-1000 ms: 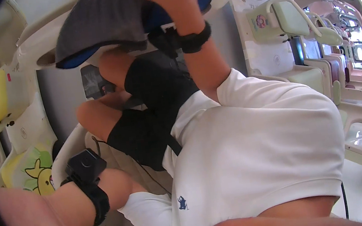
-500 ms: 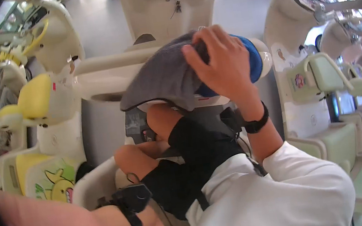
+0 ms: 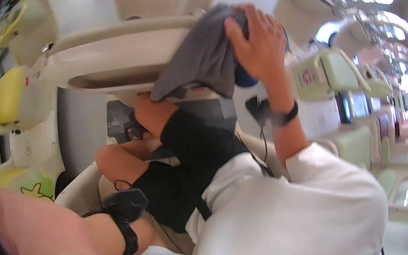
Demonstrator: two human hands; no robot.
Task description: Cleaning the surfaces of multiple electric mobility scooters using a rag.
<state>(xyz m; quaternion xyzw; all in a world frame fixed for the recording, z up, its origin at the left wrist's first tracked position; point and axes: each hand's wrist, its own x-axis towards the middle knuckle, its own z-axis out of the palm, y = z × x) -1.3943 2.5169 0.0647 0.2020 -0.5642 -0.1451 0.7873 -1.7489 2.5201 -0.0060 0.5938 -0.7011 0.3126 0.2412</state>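
Observation:
My right hand (image 3: pixel 261 41) presses down on a dark grey cloth (image 3: pixel 199 57). Its thumb and fingertips bear into the folds, and blue fabric (image 3: pixel 245 78) peeks out below and beside the hand. The cloth drapes over the right part of a cream plastic dashboard panel (image 3: pixel 105 55), its lower corner hanging toward my knee. Very near the camera at the lower left, my left hand (image 3: pixel 35 245) looms large and blurred. Its fingers are out of sight, so what it may hold is hidden. Black strapped devices sit on both wrists.
A long open slot (image 3: pixel 114 79) runs along the panel's left half. Beside me on the left stands a vehicle with a yellow seat (image 3: pixel 6 95); on the right are pale green seats (image 3: pixel 341 74) of other small vehicles. My bent legs (image 3: pixel 160 115) lie below the panel.
My right hand and the cloth have slid rightward along the panel, baring more of its left side and slot. The whole view has also shifted; my left hand stays at the lower left.

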